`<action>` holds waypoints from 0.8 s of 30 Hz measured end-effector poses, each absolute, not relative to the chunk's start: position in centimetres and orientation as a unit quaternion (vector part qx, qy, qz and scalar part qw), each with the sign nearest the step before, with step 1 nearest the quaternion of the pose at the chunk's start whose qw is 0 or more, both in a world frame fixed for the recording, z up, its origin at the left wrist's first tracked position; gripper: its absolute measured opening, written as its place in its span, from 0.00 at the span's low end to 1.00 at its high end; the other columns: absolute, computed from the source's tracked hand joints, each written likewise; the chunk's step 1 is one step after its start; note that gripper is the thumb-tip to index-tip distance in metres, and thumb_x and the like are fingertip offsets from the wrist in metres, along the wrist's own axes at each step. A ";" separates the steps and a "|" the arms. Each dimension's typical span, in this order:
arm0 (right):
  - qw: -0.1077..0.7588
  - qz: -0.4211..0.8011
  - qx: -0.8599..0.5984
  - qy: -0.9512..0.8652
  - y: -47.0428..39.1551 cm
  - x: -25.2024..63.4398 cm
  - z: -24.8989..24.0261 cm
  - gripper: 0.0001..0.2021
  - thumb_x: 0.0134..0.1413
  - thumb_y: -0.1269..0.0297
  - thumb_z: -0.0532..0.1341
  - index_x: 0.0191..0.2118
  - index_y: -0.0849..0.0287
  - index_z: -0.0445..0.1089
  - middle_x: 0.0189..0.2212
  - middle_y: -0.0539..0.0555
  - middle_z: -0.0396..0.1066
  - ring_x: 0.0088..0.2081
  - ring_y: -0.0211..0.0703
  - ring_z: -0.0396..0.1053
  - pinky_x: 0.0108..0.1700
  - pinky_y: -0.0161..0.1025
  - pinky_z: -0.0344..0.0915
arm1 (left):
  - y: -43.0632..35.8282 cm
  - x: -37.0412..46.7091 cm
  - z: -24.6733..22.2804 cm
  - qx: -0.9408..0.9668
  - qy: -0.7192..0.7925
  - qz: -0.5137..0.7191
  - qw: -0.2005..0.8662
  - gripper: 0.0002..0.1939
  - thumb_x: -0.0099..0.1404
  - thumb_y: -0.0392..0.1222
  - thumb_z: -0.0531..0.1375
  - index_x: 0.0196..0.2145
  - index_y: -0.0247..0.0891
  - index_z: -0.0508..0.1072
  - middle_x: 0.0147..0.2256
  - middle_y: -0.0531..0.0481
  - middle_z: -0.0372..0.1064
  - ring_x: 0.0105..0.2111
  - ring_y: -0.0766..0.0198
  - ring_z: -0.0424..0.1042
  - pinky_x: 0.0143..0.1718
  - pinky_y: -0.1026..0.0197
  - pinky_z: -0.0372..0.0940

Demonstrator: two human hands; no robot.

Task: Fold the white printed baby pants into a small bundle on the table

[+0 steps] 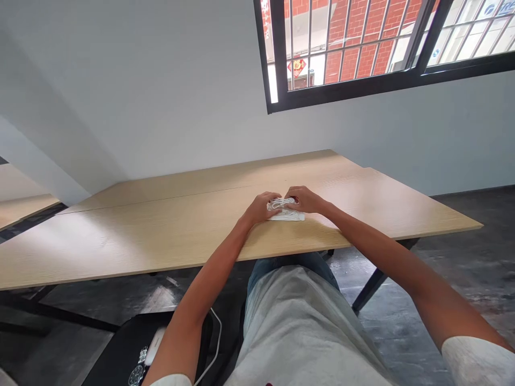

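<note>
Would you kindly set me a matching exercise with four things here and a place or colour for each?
1. white bundle
2. wristwatch
3. window frame
4. tabletop

A. set in the wall
B. pale wood colour
C. held between left hand and right hand
D. on a black surface

Pairs: 1-C, 2-D, 3-A, 4-B

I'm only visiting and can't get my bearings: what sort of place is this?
Probably a simple office or workroom, though I can't be sure. A long, pale table on dark legs stands along a plain wall, with a barred window looking out on red brick.
</note>
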State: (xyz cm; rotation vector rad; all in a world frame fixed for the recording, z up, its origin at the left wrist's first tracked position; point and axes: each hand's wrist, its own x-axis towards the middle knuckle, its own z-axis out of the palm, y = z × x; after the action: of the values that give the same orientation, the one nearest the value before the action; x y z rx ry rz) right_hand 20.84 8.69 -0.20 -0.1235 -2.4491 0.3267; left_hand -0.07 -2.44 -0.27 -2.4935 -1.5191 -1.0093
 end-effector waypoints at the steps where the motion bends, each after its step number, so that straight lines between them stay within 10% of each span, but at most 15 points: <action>1: 0.325 0.125 -0.050 -0.936 8.7 20.8 -0.2 0.11 0.55 0.59 0.63 0.35 0.63 0.74 0.28 0.54 0.68 0.27 0.39 0.61 0.31 0.36 0.55 | -2.4 -0.1 -0.3 -0.806 -0.494 -0.327 0.028 0.17 0.60 0.42 0.65 0.47 0.38 0.75 0.44 0.45 0.76 0.44 0.57 0.73 0.49 0.55 0.69; 24: 0.249 0.055 -0.066 -0.965 8.7 20.9 -0.2 0.11 0.56 0.59 0.63 0.30 0.60 0.65 0.28 0.52 0.64 0.28 0.39 0.57 0.31 0.35 0.47 | -2.1 -0.5 -0.3 -0.819 -0.478 -0.318 0.016 0.11 0.64 0.41 0.62 0.43 0.37 0.78 0.37 0.46 0.76 0.33 0.63 0.71 0.40 0.59 0.68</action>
State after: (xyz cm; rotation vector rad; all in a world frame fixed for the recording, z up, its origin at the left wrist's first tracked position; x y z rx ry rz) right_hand 20.91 8.70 -0.15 -0.1797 -2.6276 0.1507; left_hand -0.55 -2.12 -0.27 -2.5452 -1.4867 -0.9885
